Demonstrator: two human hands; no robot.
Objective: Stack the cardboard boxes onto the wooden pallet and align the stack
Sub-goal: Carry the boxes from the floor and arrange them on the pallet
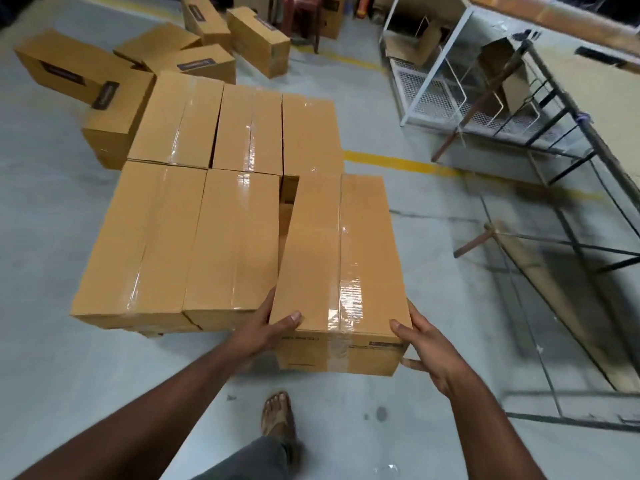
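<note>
Head view, wide, looking down at grey floor [69, 220]. Ahead and left of the hands: five taped cardboard boxes [239, 237] packed in two rows, pallet beneath hidden. Beyond those, loose boxes [79, 74] scattered on the floor, some tilted. Off to the right: white wire rack [436, 88] and dark metal frame [571, 188], well apart from the held box. Yellow floor line [398, 164] between. Held box [341, 268] angled at the stack's near right corner, touching the neighbour, a gap open behind. Left hand [270, 327] gripping the near left corner, thumb on top; right hand [426, 348] clasping the near right corner, thumb on top. Sandalled foot [278, 414] below.
</note>
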